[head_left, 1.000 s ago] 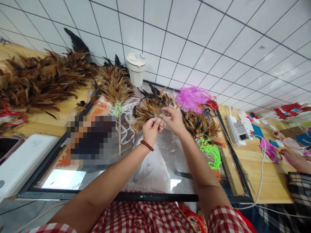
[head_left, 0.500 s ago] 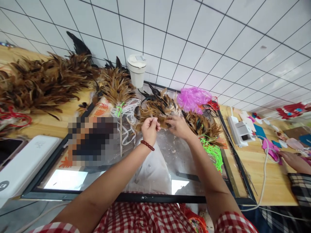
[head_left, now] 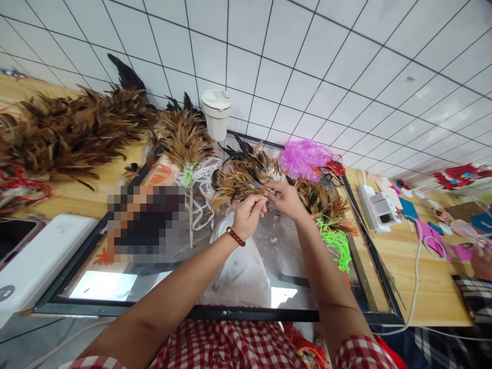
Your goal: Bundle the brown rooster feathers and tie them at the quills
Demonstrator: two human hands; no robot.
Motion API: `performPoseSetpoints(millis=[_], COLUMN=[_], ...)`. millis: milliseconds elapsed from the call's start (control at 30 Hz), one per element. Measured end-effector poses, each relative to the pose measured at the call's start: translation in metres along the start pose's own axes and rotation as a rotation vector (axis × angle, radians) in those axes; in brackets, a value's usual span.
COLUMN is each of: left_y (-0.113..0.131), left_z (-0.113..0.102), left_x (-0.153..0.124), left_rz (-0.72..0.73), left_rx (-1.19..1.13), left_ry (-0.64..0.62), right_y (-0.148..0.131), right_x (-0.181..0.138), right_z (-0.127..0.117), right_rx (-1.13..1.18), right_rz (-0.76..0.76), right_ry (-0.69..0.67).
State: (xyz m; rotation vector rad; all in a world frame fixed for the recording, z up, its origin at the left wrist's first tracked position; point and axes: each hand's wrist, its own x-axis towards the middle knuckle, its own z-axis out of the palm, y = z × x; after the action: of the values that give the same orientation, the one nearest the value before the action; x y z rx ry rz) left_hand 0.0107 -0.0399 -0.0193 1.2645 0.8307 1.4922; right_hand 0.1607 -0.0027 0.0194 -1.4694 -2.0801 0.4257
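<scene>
My left hand (head_left: 249, 215), with a dark red bead bracelet (head_left: 235, 237) at the wrist, is closed in a pinch; whatever sits between its fingertips is too small to make out. Close beside it, my right hand (head_left: 285, 200) has bent fingers reaching toward the left fingertips, and its grip is also unclear. Just behind both hands lies a pile of brown and black feathers (head_left: 244, 177). More feathers (head_left: 325, 197) lie to the right of my right hand, above a bunch of bright green cords (head_left: 334, 243). A whitish plastic bag (head_left: 242, 271) is below my hands.
A feather bundle on a stick (head_left: 184, 133) lies left, with white strips (head_left: 203, 205) beside it. A white lidded cup (head_left: 216, 115), pink plastic bag (head_left: 305, 156), power strip (head_left: 378, 207) and white box (head_left: 49, 261) surround the black-framed glass (head_left: 184, 312). Another person's hand (head_left: 481, 262) is far right.
My left hand has moved slightly right and toward me, away from the feather pile. My right hand has shifted a little nearer me. The other person's hand at the right has moved off the pink piece.
</scene>
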Motion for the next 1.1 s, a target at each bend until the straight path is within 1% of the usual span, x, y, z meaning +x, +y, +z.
performPoseSetpoints(millis=[67, 133, 200, 300, 367, 433, 500, 533, 667, 733, 800, 900, 967, 1033, 1100], left_y=[-0.001, -0.001, -0.001, 0.001, 0.002, 0.002, 0.003, 0.003, 0.002, 0.002, 0.001, 0.001, 0.001, 0.001, 0.001], left_z=[-0.003, -0.005, -0.007, -0.007, -0.008, -0.008, -0.008, -0.008, -0.009, -0.010, -0.010, -0.011, -0.011, -0.011, -0.011], left_x=[0.005, 0.012, 0.017, 0.021, 0.021, 0.021, 0.022, 0.022, 0.024, 0.025, 0.026, 0.026, 0.026, 0.026, 0.027], left_rz=[-0.038, -0.059, -0.083, -0.122, -0.133, -0.133, -0.134, -0.135, -0.143, -0.151, -0.164, -0.177, -0.178, -0.178, -0.179], left_rx=[-0.030, -0.071, -0.109, -0.140, -0.147, -0.154, -0.162, -0.167, -0.191, -0.201, -0.204, -0.209, -0.214, -0.211, -0.203], left_ry=[0.082, 0.167, 0.221, 0.256, 0.265, 0.270, 0.271, 0.272, 0.286, 0.293, 0.304, 0.322, 0.321, 0.319, 0.325], right_y=[0.011, 0.021, 0.027, 0.029, 0.028, 0.029, 0.030, 0.031, 0.035, 0.038, 0.040, 0.039, 0.035, 0.030, 0.025], right_x=[0.016, 0.036, 0.056, 0.080, 0.091, 0.097, 0.100, 0.100, 0.092, 0.084, 0.074, 0.056, 0.042, 0.029, 0.017], right_z=[-0.014, -0.022, -0.022, -0.010, 0.001, 0.007, 0.007, 0.004, -0.011, -0.016, -0.015, -0.006, 0.003, 0.010, 0.013], right_rx=[-0.097, -0.188, -0.251, -0.307, -0.311, -0.308, -0.318, -0.327, -0.352, -0.346, -0.340, -0.372, -0.405, -0.402, -0.376], right_rz=[0.280, 0.433, 0.524, 0.652, 0.686, 0.682, 0.652, 0.630, 0.515, 0.453, 0.346, 0.117, -0.036, -0.171, -0.257], right_ry=[0.132, 0.145, 0.090, -0.016, -0.074, -0.128, -0.137, -0.111, 0.094, 0.141, 0.162, 0.182, 0.129, 0.007, -0.123])
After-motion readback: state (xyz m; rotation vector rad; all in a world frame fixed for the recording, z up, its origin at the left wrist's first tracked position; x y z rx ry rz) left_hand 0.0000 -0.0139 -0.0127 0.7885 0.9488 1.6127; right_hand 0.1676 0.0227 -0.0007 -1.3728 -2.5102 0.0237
